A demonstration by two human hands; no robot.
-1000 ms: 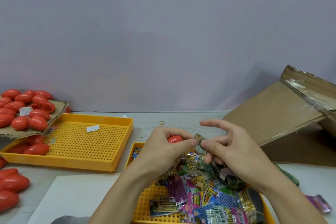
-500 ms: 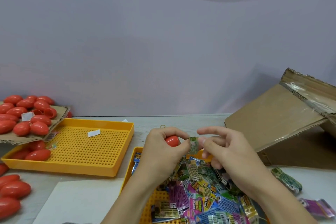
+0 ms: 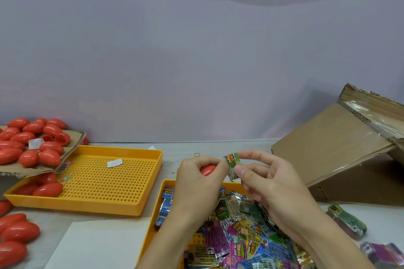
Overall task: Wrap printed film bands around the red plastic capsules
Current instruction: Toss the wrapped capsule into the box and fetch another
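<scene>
I am watching the left hand [image 3: 196, 178] curling its fingers round a red capsule [image 3: 207, 170], only a small patch of red showing between thumb and forefinger. The right hand [image 3: 265, 183] is pinching a printed film band [image 3: 232, 165] between thumb and forefinger, the other fingers loosely bent, and the band is sitting just beside the capsule's exposed end, touching the left thumb tip (whether the band is already slipped over the capsule's tip I cannot tell). Both hands are hovering above the near orange tray [image 3: 153, 231], which is holding a heap of loose film bands [image 3: 240, 236] in purple, green, blue and yellow. To the left a second perforated orange tray [image 3: 105, 183] is carrying a few capsules at its left end and a white slip [image 3: 114, 162]. A cardboard sheet [image 3: 72, 148] is overlapping that tray's far corner and bearing a pile of red capsules [image 3: 30, 144]. More capsules [image 3: 15, 236] are lying on the table at the lower left. A tilted cardboard box [image 3: 332, 148] is leaning at the right, with a green wrapped bundle [image 3: 347, 219] on the table below it.
</scene>
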